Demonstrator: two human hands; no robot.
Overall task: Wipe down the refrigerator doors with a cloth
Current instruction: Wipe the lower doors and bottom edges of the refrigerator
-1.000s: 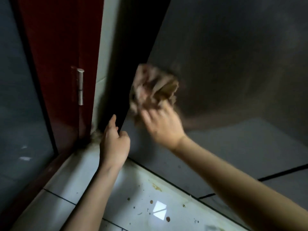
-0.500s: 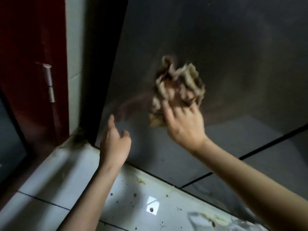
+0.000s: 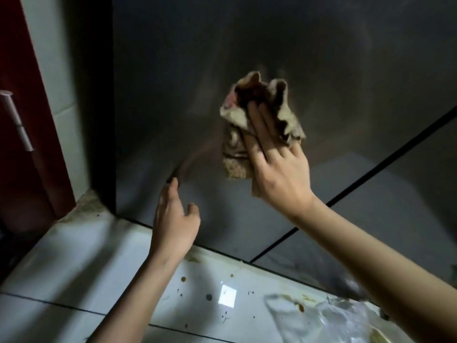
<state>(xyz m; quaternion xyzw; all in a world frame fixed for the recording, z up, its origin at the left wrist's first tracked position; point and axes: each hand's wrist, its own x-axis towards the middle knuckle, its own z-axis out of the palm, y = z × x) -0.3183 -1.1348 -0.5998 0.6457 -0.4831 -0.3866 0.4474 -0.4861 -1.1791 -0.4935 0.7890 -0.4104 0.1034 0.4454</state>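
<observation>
Head view: the right hand (image 3: pixel 279 169) presses a crumpled beige cloth (image 3: pixel 233 113) with straight fingers on the dark grey fridge door (image 3: pixel 173 95). The left hand (image 3: pixel 173 226), fingers loose and wide, touches the door lower down.

Crumpled cloth (image 3: pixel 262 125); door (image 3: pixel 173 82) seemingly brushed metal.
</observation>
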